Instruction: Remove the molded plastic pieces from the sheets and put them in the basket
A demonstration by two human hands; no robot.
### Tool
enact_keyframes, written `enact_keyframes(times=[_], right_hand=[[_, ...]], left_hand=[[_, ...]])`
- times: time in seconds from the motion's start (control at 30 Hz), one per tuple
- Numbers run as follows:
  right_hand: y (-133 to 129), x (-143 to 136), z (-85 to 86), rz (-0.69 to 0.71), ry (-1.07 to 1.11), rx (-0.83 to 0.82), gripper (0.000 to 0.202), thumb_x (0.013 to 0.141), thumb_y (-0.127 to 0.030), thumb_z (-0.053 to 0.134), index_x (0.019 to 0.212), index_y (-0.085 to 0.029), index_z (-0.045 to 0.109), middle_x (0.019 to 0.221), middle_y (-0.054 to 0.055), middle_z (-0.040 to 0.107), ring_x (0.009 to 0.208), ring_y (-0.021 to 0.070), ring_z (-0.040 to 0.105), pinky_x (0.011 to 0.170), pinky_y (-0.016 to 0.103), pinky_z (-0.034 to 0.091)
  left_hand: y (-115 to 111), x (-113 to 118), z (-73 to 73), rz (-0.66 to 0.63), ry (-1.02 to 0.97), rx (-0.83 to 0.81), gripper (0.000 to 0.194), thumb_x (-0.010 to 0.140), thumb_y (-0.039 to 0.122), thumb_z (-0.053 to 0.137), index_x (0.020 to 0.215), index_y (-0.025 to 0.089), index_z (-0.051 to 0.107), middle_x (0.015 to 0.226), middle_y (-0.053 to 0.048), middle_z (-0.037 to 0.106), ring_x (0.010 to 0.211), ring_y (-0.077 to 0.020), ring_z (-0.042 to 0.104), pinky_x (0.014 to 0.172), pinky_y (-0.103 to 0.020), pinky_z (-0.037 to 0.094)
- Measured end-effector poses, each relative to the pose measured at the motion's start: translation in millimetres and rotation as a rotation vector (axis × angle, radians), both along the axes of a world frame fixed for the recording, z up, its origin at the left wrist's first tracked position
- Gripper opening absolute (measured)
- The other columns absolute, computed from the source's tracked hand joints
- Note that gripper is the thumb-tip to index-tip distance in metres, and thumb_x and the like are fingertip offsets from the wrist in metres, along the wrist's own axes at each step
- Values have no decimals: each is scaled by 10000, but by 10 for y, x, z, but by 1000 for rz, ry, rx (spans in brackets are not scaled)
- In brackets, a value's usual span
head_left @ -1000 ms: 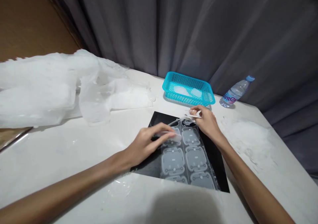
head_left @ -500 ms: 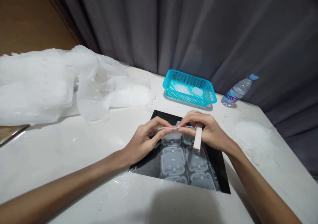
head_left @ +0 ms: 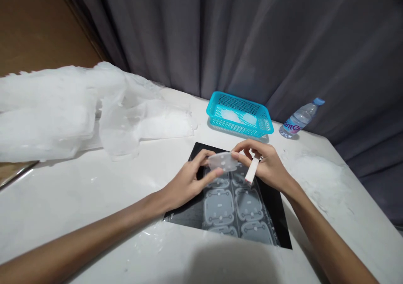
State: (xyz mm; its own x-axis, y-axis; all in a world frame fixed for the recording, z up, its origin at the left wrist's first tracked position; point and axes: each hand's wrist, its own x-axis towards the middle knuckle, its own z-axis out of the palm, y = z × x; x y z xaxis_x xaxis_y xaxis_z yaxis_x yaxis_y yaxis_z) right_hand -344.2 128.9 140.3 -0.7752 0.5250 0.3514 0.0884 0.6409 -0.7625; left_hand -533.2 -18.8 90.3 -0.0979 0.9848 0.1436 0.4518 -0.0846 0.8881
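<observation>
Gray curtain [head_left: 163, 32] hung behind your white table [head_left: 78, 191]. Near frame center, your right hand [head_left: 269, 164] held a white stick [head_left: 252, 170] and pinched a translucent piece [head_left: 223, 161]; left hand [head_left: 187, 179] half-open around it, grip unclear.

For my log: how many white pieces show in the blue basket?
2: the left piece and, beside it, the right piece, both inside the basket; others may hide beneath.
</observation>
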Motion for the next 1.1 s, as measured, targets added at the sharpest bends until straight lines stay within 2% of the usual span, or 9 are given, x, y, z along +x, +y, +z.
enact_keyframes(times=[0.17,0.37,0.47,0.57,0.63,0.73,0.87,0.97,1.1], right_hand=[[227,-8,-141,-111,106,-215,209,901,-399,758,885,-194,722,787,3,708,633,127,545,603,267,409],[423,4,-205,-66,109,-417,328,781,-493,837,850,-192,727,781,22,733,741,173,670,730,301,511],[572,-66,-206,-267,109,-351,416,738,-577,824,842,-184,734,769,34,733,705,179,654,694,303,511],[766,-192,-233,-528,200,-258,497,877,-666,600,862,-180,703,808,66,731,690,186,632,651,302,482],[858,-251,-272,-673,216,-192,510,945,-631,469,802,-189,678,856,103,740,764,221,659,684,318,479],[877,-227,-348,-798,172,-105,410,958,-493,456,745,-215,670,912,119,764,888,264,684,755,332,470],[807,-57,-408,-843,80,-47,269,915,-365,508,776,-235,698,836,69,779,751,233,670,690,302,439],[767,36,-421,-814,45,-24,268,928,-362,496,839,-228,711,782,39,770,643,198,636,622,283,416],[618,132,-467,-683,46,1,488,1038,-481,334,837,-205,683,825,54,758,628,180,632,618,296,466]], left_hand=[[-3,19,-105,-84,437,30,645,1001,554,608,1516,250,366,1583,-137,504,1435,-324,514,1175,-508,440],[-9,-11,-214,-33,626,119,596,1024,558,558,1492,222,406,1623,-152,448,1494,-331,444,1200,-533,430],[10,-20,-231,-3,666,195,437,1071,449,511,1445,233,444,1562,-128,510,1447,-313,493,1166,-522,464],[22,-29,-219,19,681,248,301,1087,340,475,1366,229,478,1456,-117,576,1353,-300,568,1105,-505,508],[16,-32,-191,25,677,271,237,1074,315,493,1292,221,496,1394,-118,595,1287,-300,601,1054,-492,533],[-17,-24,-128,-24,667,294,143,1059,287,504,1186,220,499,1254,-104,627,1146,-277,647,971,-458,561],[-68,-3,-74,-192,685,290,79,1060,275,494,1124,229,507,1100,-63,667,1032,-244,686,928,-415,573],[-84,4,-87,-233,737,278,278,1036,396,568,1245,224,506,1213,-88,682,1115,-280,690,987,-457,562],[-75,17,-111,-202,804,260,547,978,571,618,1365,207,488,1350,-133,652,1225,-339,651,1050,-520,534]])
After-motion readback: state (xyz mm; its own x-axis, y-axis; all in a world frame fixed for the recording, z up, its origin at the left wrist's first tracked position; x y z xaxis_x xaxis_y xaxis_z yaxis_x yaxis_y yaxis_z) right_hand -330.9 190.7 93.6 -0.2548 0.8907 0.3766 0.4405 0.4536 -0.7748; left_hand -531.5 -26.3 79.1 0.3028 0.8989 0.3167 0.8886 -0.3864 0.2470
